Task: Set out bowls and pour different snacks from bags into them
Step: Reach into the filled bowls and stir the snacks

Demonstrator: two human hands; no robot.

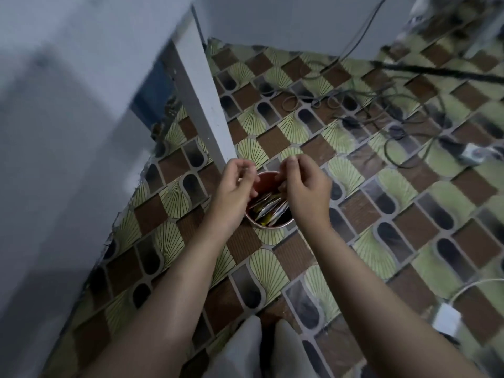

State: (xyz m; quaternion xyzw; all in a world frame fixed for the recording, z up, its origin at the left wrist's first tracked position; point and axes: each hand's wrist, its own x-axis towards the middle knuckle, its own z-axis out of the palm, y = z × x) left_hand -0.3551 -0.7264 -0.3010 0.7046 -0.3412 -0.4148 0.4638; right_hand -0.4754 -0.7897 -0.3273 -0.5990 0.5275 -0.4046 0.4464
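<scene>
Both hands (270, 186) hover with curled fingers over a packet-filled bowl (263, 184).

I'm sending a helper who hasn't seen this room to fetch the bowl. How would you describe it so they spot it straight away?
Start at the white post standing on the patterned floor. Just in front of its foot, under the person's two raised hands, sits a small round bowl. It is red inside and holds small flat packets, the only dish among the cables.

Bowl (268, 203) rim partly behind hands
</scene>
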